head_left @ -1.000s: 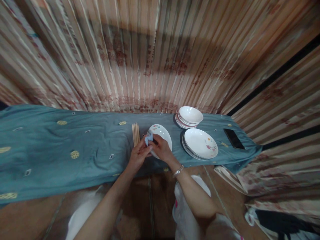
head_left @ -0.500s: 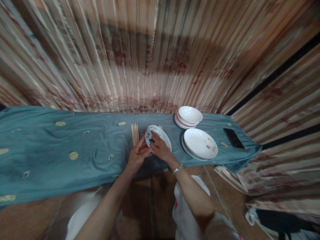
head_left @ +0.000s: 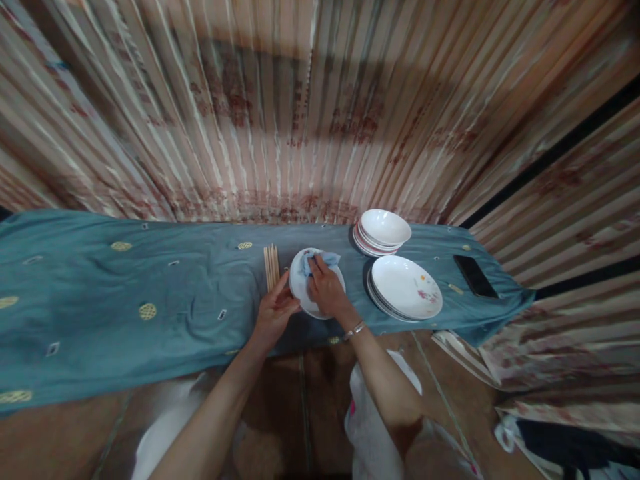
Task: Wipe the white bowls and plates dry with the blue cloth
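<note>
My left hand [head_left: 276, 312] grips the left rim of a white plate [head_left: 299, 287], its thumb near the edge. Pressed under the fingers of my right hand [head_left: 328, 291] is a light blue cloth [head_left: 329, 259], lying against the plate's upper face near the far rim. Part of the plate is hidden beneath that hand and the cloth. Just left of the plate, several wooden chopsticks [head_left: 271, 263] lie side by side, their near ends hidden behind my left hand.
To the right stand a stack of white plates [head_left: 400, 287] with a flower print and, behind it, a stack of bowls [head_left: 385, 227]. A black phone [head_left: 474, 275] lies farther right. A teal cloth [head_left: 100, 300] covers the table; a curtain [head_left: 300, 100] hangs behind.
My right hand has carried the blue cloth from the plate's left side towards its far right rim. The plate now faces up more, and the cloth is more spread out.
</note>
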`<move>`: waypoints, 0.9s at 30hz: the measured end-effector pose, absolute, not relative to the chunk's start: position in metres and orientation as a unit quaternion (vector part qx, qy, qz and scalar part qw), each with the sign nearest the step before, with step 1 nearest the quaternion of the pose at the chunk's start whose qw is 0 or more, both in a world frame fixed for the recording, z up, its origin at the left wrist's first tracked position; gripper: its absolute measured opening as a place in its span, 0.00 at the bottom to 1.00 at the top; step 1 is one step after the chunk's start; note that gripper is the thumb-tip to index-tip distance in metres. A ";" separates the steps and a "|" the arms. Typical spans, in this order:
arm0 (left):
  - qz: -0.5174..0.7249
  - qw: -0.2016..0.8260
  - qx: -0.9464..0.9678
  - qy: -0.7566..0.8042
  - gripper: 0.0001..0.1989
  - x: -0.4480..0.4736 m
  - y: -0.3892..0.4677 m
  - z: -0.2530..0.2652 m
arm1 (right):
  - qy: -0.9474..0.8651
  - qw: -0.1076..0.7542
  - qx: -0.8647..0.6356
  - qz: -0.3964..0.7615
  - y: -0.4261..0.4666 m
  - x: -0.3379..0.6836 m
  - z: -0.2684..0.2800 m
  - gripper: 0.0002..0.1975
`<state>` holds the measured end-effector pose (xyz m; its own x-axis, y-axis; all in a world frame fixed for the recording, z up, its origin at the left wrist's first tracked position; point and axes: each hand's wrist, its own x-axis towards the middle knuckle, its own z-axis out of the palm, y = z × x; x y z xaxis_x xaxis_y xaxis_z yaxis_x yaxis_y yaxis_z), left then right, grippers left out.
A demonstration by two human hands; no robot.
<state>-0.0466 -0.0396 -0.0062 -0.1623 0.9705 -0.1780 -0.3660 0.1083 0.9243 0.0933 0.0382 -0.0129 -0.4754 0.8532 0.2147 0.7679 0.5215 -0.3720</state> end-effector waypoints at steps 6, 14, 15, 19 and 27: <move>0.580 0.578 0.316 0.480 0.43 -0.048 -0.039 -0.005 | -0.869 0.112 -0.480 0.048 0.026 0.123 -0.020 0.24; 0.573 0.606 0.294 0.467 0.46 -0.048 -0.039 -0.003 | -0.868 0.083 -0.480 0.098 -0.001 0.143 -0.011 0.19; 0.570 0.612 0.292 0.464 0.46 -0.049 -0.039 -0.003 | -0.866 0.091 -0.479 0.113 -0.003 0.143 -0.010 0.18; 0.564 0.621 0.293 0.458 0.46 -0.049 -0.040 -0.001 | -0.855 0.168 -0.459 0.176 -0.005 0.138 -0.010 0.15; 0.563 0.624 0.302 0.449 0.45 -0.048 -0.039 -0.002 | -0.821 0.322 -0.407 0.239 0.002 0.111 -0.014 0.17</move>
